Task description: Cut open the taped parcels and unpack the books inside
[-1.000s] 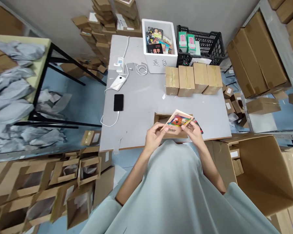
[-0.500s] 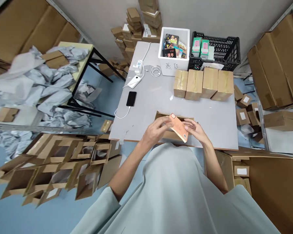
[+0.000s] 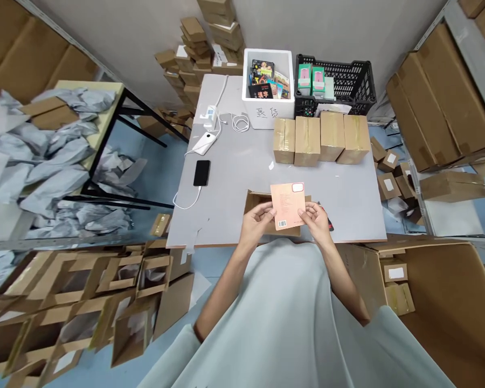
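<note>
A square, thin orange-pink book (image 3: 288, 206) with a barcode and fine print faces up between my two hands. My left hand (image 3: 255, 222) pinches its left edge, thumb on the face. The right edge is gripped by my right hand (image 3: 316, 220), thumb also on the face. Beneath the book stands an open cardboard box (image 3: 252, 200) at the table's front edge, its inside mostly hidden. A dark and red object (image 3: 328, 218) lies just beyond my right hand, partly covered by it.
Several taped cartons (image 3: 307, 141) line the table's back right, before a white foam box (image 3: 268, 114) of books and a black crate (image 3: 355, 86). A phone (image 3: 201, 173) with a cable lies left. Open boxes (image 3: 78, 283) cover the floor left; a large carton (image 3: 440, 291) stands right.
The book has turned from a slanted, tilted pose to nearly upright and flat toward me, with both hands now on its edges. The view has shifted, and the dark and red object has come into sight.
</note>
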`<move>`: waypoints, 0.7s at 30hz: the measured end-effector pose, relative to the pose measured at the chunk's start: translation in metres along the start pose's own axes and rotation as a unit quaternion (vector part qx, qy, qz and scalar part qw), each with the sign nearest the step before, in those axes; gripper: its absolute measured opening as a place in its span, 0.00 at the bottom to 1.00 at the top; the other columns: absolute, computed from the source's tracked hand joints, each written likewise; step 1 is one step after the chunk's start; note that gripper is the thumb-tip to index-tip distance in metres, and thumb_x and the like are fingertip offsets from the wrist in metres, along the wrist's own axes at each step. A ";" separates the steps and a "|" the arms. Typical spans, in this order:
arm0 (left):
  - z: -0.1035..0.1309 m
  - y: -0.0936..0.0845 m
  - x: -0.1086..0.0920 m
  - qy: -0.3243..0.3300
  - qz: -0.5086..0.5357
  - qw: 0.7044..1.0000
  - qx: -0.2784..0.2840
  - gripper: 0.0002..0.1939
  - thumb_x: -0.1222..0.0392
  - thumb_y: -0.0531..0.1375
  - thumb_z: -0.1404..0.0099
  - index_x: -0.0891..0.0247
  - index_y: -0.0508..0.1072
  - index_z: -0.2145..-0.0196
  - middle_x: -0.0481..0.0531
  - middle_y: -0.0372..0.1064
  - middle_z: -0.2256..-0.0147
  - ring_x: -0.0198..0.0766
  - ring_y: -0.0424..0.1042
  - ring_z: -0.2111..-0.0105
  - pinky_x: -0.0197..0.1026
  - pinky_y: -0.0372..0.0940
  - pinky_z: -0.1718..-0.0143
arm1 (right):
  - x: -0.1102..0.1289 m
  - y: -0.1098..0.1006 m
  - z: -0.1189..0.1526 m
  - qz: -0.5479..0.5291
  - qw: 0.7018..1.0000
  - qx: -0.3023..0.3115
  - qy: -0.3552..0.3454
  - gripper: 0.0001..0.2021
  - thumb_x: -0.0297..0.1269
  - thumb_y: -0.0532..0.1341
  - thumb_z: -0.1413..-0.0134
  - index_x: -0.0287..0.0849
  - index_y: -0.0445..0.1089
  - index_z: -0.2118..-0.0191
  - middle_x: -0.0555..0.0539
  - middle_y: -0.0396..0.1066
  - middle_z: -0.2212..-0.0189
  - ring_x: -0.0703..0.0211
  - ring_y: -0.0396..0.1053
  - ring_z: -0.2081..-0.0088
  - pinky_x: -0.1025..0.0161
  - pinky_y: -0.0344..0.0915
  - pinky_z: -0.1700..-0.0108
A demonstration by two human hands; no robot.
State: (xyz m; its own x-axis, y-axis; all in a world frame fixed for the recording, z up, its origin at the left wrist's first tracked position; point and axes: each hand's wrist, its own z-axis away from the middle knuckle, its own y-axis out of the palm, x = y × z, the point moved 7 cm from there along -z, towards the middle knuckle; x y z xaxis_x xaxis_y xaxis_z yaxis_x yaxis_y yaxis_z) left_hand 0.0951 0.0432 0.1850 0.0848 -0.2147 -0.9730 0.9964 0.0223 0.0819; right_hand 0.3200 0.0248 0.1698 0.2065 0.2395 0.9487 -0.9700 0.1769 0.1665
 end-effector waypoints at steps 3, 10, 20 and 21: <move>-0.002 0.002 -0.005 0.001 -0.010 1.000 0.004 0.28 0.34 0.78 0.38 0.62 0.88 0.56 0.60 0.88 0.55 0.46 0.85 0.59 0.47 0.83 0.59 | 0.001 0.000 0.001 0.008 1.000 -0.017 -0.015 0.31 0.67 0.79 0.50 0.48 0.76 0.54 0.43 0.85 0.57 0.50 0.83 0.54 0.55 0.80 0.50; -0.001 0.005 -0.024 0.067 -0.041 0.996 -0.046 0.25 0.35 0.75 0.33 0.61 0.85 0.56 0.60 0.88 0.55 0.49 0.89 0.58 0.47 0.85 0.58 | 0.032 0.012 0.012 0.127 0.983 -0.071 -0.109 0.21 0.57 0.75 0.39 0.49 0.80 0.49 0.38 0.82 0.44 0.44 0.80 0.40 0.47 0.78 0.35; 0.041 0.043 -0.059 0.273 -0.205 0.940 0.021 0.12 0.55 0.66 0.21 0.53 0.88 0.47 0.56 0.88 0.46 0.51 0.88 0.45 0.59 0.82 0.38 | 0.020 0.045 0.023 -0.010 1.000 -0.008 -0.028 0.30 0.72 0.73 0.42 0.49 0.78 0.53 0.44 0.85 0.55 0.46 0.84 0.52 0.52 0.85 0.51; 0.041 0.043 -0.058 0.273 -0.211 0.938 0.025 0.12 0.55 0.65 0.20 0.53 0.88 0.45 0.57 0.88 0.46 0.51 0.88 0.45 0.59 0.82 0.38 | 0.018 0.042 0.020 -0.012 1.000 -0.009 -0.017 0.31 0.73 0.73 0.42 0.49 0.78 0.53 0.44 0.86 0.56 0.46 0.84 0.53 0.53 0.85 0.54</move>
State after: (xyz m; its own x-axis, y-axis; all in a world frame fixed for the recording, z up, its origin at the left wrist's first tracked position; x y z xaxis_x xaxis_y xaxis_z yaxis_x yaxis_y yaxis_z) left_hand 0.1327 0.0160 0.2535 -0.3190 0.3374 -0.8857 0.9408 -0.0006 -0.3390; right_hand 0.2800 0.0169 0.1992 0.2255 0.2029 0.9529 -0.9621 0.2003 0.1851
